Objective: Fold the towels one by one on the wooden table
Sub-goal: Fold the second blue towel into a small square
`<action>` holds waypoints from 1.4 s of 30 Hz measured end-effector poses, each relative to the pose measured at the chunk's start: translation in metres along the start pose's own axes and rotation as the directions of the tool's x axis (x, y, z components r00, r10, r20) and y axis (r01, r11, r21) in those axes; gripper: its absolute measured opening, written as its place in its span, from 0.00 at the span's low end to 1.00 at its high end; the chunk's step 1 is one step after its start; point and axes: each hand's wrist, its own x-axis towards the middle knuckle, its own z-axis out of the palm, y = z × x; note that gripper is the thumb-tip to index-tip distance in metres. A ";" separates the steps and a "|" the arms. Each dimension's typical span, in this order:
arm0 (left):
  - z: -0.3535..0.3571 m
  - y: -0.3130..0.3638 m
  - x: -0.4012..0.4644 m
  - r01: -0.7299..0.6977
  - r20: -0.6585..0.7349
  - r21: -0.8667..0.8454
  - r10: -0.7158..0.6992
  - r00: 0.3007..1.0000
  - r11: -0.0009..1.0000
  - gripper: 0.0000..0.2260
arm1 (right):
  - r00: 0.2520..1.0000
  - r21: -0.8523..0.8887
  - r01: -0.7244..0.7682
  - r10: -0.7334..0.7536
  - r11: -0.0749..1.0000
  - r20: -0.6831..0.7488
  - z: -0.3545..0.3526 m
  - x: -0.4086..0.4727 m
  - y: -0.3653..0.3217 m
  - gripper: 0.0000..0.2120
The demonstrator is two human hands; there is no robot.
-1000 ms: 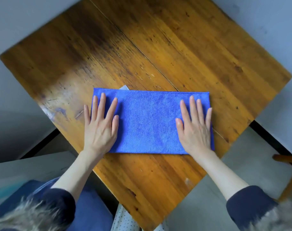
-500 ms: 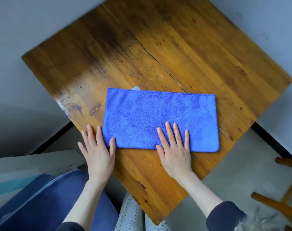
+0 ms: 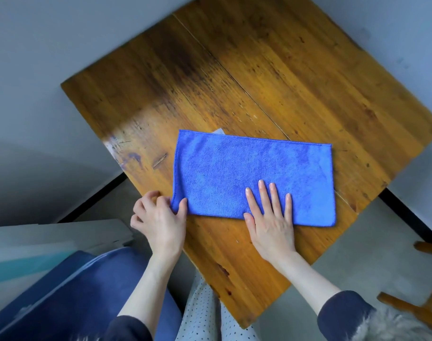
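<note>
A blue towel (image 3: 254, 173), folded into a long rectangle, lies flat on the wooden table (image 3: 271, 82). A small white label corner sticks out from under its far edge. My left hand (image 3: 159, 217) pinches the towel's near left corner between thumb and curled fingers. My right hand (image 3: 271, 217) lies flat with straight fingers on the towel's near edge, a little right of the middle, pressing it onto the table.
The table's near corner points toward me, with its left and right edges close by. A blue padded seat or bag (image 3: 69, 296) sits at the lower left. Wooden chair parts (image 3: 416, 313) stand at the lower right on the grey floor.
My left hand has moved from the bare table edge to the towel's near left corner and taken hold of it. My right hand stays flat on the near edge.
</note>
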 end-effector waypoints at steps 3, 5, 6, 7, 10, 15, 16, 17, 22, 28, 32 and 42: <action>-0.010 0.001 0.012 -0.019 0.025 -0.162 0.023 0.999 0.987 0.09 | 1.000 -0.002 -0.007 0.007 1.000 0.011 -0.004 0.005 -0.007 0.26; -0.017 0.005 0.025 0.007 0.063 -0.334 0.015 0.998 0.943 0.08 | 1.000 0.009 -0.023 0.023 1.000 0.003 -0.006 0.014 -0.018 0.26; -0.021 0.007 0.034 0.044 0.078 -0.400 -0.014 0.997 0.915 0.08 | 0.999 0.027 -0.038 0.038 0.999 0.002 -0.008 0.020 -0.025 0.26; -0.025 0.010 0.042 0.102 0.098 -0.445 -0.065 0.993 0.890 0.09 | 0.999 0.046 -0.052 0.052 0.998 0.003 -0.009 0.027 -0.031 0.27; -0.035 0.015 0.071 0.357 0.259 -0.510 -0.256 0.931 0.783 0.19 | 0.998 0.062 -0.058 0.055 0.996 0.042 -0.011 0.043 -0.044 0.27; -0.047 0.020 0.080 0.514 0.451 -0.624 -0.265 0.852 0.589 0.09 | 0.994 0.152 0.014 -0.030 0.988 0.102 -0.017 0.049 -0.034 0.27; -0.050 0.022 0.078 0.507 0.454 -0.641 -0.248 0.856 0.576 0.09 | 0.994 0.228 0.030 -0.054 0.973 0.098 -0.019 0.049 -0.030 0.27; -0.053 0.024 0.075 0.499 0.455 -0.660 -0.231 0.860 0.561 0.09 | 0.995 0.336 0.030 -0.061 0.941 0.083 -0.024 0.048 -0.026 0.26; -0.068 0.059 0.052 0.360 0.363 -0.752 -0.109 0.925 0.551 0.11 | 0.981 0.726 -0.098 0.189 0.681 -0.044 -0.049 0.028 0.005 0.17; -0.068 0.136 0.007 -0.042 0.171 -0.739 0.246 0.954 0.672 0.12 | 0.926 0.869 -0.226 0.375 0.441 0.050 -0.056 0.009 0.053 0.14; -0.028 0.173 -0.029 -0.241 0.150 -0.635 0.423 0.894 0.734 0.14 | 0.842 0.938 -0.341 0.463 0.061 0.276 -0.047 0.008 0.078 0.12; 0.042 0.176 -0.063 -0.373 0.451 -0.520 0.618 0.644 0.768 0.19 | 0.786 0.887 -0.403 0.411 -0.225 0.462 -0.045 0.015 0.099 0.13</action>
